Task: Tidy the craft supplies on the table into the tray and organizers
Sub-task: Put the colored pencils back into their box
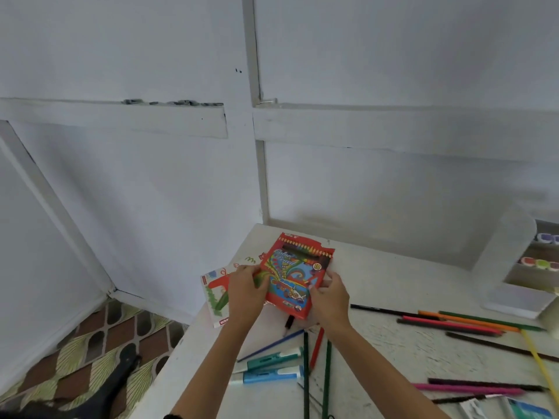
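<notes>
Both hands, left hand (245, 293) and right hand (328, 293), are pinching the red pencil box (295, 275) at frame centre, above the table (393, 285). Keep it level; loose pencils (453, 323) are waiting lower right.

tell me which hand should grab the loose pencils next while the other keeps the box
Right, probably. The right hand sits nearer the loose pencils, which lie mostly on its side, while the left hand grips the pencil box from the other edge.
</notes>
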